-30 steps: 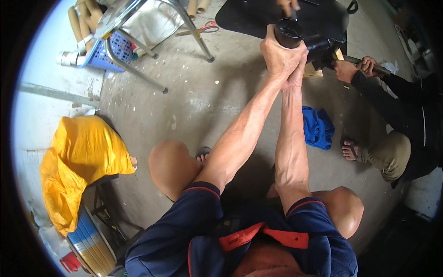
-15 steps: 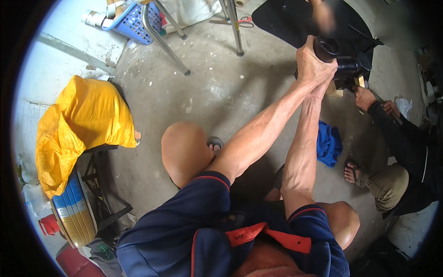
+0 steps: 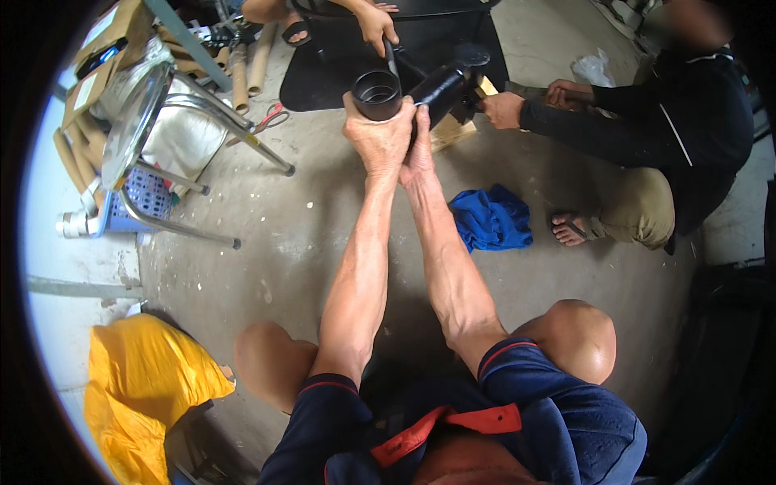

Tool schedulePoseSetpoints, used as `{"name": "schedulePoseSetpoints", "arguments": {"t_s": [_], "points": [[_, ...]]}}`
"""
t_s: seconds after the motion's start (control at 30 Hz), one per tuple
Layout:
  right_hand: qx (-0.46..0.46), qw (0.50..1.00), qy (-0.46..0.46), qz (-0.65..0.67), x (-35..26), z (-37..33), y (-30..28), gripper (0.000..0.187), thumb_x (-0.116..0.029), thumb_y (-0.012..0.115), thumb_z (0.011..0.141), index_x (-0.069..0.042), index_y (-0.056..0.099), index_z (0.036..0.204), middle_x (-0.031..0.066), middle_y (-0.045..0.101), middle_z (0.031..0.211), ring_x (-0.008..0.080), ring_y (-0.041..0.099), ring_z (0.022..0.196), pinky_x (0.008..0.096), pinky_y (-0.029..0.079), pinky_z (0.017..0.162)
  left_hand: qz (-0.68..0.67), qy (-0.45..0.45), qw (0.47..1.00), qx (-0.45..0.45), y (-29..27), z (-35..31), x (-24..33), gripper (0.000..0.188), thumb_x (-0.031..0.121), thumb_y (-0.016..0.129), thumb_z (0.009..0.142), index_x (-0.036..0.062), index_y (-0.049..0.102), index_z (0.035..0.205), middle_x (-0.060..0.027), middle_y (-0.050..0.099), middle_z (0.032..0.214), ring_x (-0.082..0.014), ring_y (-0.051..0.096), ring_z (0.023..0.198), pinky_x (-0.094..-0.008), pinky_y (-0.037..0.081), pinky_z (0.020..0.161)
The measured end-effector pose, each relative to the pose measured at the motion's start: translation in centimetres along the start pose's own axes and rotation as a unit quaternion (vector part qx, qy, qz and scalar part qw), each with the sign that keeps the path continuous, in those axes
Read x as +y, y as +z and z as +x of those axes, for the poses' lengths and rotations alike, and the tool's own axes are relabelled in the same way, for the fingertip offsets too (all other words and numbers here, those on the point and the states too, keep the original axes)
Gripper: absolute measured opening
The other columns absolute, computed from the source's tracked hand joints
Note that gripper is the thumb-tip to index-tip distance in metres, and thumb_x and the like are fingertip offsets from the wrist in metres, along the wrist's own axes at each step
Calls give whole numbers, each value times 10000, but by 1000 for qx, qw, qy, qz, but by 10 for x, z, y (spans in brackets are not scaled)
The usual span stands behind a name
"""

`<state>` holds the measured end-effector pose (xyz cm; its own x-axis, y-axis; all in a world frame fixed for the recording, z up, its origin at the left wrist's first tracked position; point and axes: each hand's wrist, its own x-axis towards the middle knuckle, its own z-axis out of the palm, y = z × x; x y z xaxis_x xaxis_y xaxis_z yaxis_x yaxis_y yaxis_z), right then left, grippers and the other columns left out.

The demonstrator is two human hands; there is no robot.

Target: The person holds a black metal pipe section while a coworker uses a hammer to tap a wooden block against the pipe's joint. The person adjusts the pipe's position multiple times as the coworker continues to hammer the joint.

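Observation:
Both my arms reach forward over the floor to a black pipe-like piece with a round open end [image 3: 377,90]. My left hand [image 3: 377,141] is wrapped round this end, fingers closed. Right beside it, my right hand [image 3: 419,147] is closed against the black cylinder [image 3: 441,90] that slants up to the right; its fingers are partly hidden. The cylinder's far end lies by a wooden block [image 3: 453,133]. A co-worker's hand [image 3: 503,110] at the right holds a yellowish piece against it. Another person's hand [image 3: 377,26] grips a thin dark rod behind the open end.
A blue cloth [image 3: 491,218] lies on the floor between me and the crouching co-worker [image 3: 647,153]. Left stand a metal stool [image 3: 141,121], a blue basket [image 3: 141,200] and cardboard tubes [image 3: 257,61]. Scissors [image 3: 271,118] lie near a black panel [image 3: 311,77]. A yellow sack [image 3: 145,372] sits lower left.
My view has swung to the right and upward, so the scene sits further left and lower. Both hands keep their hold on the black pipe. The second person's hand is now at the rod behind it.

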<state>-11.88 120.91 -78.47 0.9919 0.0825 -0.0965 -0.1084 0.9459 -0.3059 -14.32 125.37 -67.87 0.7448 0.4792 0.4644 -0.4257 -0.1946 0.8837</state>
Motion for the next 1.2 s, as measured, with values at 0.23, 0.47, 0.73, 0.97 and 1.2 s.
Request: {"name": "schedulePoseSetpoints", "arguments": {"t_s": [0.23,0.47,0.73,0.97,1.2], "points": [[37,999,12,24,5,4,-1,602,-632,725,941,-107,694,1235,36,748,1130,195,715,1050,402,597,952,-1,-2,1000,-10,-2,1,0,440,65,907,723,-25,667,1081,-106,752,977,-196,714,868,-352,587,811],[60,998,-29,16,1,-1,1,576,-601,813,880,-99,711,1144,32,736,1051,184,713,949,398,609,890,2,31,1000,-3,4,1,-13,427,59,900,733,-33,682,1088,-108,754,1009,-199,719,883,-360,592,829],[112,994,3,0,10,-2,2,679,-592,842,852,-48,694,1231,66,741,1117,204,718,1014,402,594,928,20,28,999,-27,-6,8,-22,441,96,908,714,-51,676,1059,-129,742,988,-233,724,883,-390,594,840],[103,994,-20,9,6,-7,3,712,-562,865,840,-9,684,1250,82,746,1136,212,720,1015,398,590,960,39,11,999,7,-1,4,-27,358,10,886,758,-56,723,1069,-110,773,1009,-188,717,866,-359,599,809],[115,993,-17,-9,-6,-5,3,753,-602,863,819,-4,691,1244,109,738,1176,220,723,1040,394,597,952,9,33,999,-21,8,3,-28,456,104,923,712,-38,689,1077,-128,767,999,-248,740,889,-396,596,859]]}}
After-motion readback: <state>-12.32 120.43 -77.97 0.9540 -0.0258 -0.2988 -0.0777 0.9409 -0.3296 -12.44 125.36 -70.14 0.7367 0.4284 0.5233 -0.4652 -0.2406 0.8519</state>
